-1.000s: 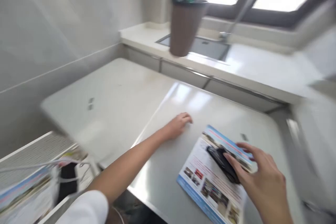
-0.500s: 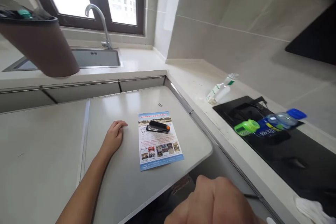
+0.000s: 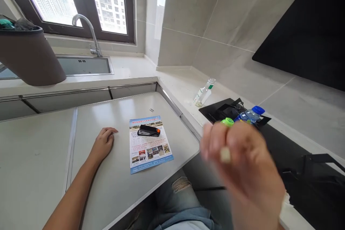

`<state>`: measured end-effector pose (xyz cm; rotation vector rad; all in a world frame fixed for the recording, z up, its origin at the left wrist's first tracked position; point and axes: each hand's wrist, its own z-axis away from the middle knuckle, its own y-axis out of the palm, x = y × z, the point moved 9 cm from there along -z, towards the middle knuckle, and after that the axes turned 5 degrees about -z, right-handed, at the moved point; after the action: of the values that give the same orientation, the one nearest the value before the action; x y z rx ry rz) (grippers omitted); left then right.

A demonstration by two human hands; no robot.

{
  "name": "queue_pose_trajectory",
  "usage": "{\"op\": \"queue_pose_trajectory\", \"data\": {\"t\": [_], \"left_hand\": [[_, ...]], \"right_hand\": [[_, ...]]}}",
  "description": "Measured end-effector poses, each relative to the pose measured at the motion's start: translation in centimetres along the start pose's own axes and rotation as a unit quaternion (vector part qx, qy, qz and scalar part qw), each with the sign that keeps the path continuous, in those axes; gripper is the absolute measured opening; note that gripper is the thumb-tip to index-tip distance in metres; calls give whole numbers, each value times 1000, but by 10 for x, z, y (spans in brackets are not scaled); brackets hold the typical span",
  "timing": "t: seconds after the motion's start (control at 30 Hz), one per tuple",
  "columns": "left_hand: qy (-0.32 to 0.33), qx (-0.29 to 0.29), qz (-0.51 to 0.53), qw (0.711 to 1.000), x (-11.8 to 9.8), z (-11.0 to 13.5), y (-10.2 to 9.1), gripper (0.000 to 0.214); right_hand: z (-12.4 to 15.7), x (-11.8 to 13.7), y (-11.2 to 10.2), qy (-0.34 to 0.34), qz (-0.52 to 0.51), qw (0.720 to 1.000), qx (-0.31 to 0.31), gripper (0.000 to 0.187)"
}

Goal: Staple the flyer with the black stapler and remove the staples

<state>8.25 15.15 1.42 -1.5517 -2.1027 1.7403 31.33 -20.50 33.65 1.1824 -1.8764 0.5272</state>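
Note:
My left hand [image 3: 104,142] lies on the white tabletop [image 3: 113,187], fingers loosely stretched out, holding nothing. To its right is a printed flyer [image 3: 148,147] with a blue border and small photos. On the flyer's upper half rests a black stapler [image 3: 148,130] with an orange tip. Two small strips of staples [image 3: 151,110] lie beyond the flyer. My right hand [image 3: 239,158] is raised close to the camera, off the table's right edge. It is blurred, with the fingers curled closed. A small pale spot shows at the fingers; I cannot tell what it is.
A brown bin [image 3: 32,57] stands by the sink [image 3: 86,65] and faucet [image 3: 93,36]. Along the right counter are a clear glass bottle [image 3: 204,93], a black cooktop [image 3: 296,147], a green-capped bottle [image 3: 228,121] and a blue-capped bottle [image 3: 252,115].
My right hand has risen from the bottom edge and turned, still closed. The view has shifted, so the counter things sit further left. My left hand stays on the table.

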Motion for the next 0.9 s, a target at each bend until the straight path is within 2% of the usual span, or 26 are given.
{"op": "queue_pose_trajectory", "data": {"t": [0.07, 0.1, 0.13, 0.2, 0.23, 0.3, 0.43, 0.5, 0.63, 0.9], "left_hand": [[-1, -2, 1, 1000, 2, 0, 1, 29], [-1, -3, 1, 1000, 4, 1, 1, 29], [-2, -4, 2, 1000, 5, 1, 2, 29], [-4, -3, 2, 1000, 7, 2, 3, 29], [-5, -3, 3, 1000, 7, 2, 4, 29], [-5, -2, 6, 1000, 7, 2, 4, 29], [-14, -5, 17, 1000, 8, 2, 3, 30], [-20, -5, 17, 1000, 10, 2, 4, 30], [-19, -1, 14, 1000, 12, 3, 6, 30], [-12, -9, 6, 1000, 10, 1, 3, 28]], "right_hand": [[-55, -4, -66, -71, 115, 984, -119, 11], [-80, -6, -99, -120, 173, 964, -161, 16], [-105, -12, -129, -141, 232, 943, -193, 18], [-153, -39, -181, -108, 352, 905, -213, 16], [-174, -53, -201, -85, 408, 885, -209, 13], [-204, -79, -229, -51, 448, 870, -201, 9], [-240, -121, -242, 12, 585, 800, -129, 11], [-248, -130, -246, 17, 613, 781, -118, 15], [-257, -140, -256, 29, 629, 769, -111, 18], [-266, -147, -259, 51, 627, 770, -101, 14]]}}
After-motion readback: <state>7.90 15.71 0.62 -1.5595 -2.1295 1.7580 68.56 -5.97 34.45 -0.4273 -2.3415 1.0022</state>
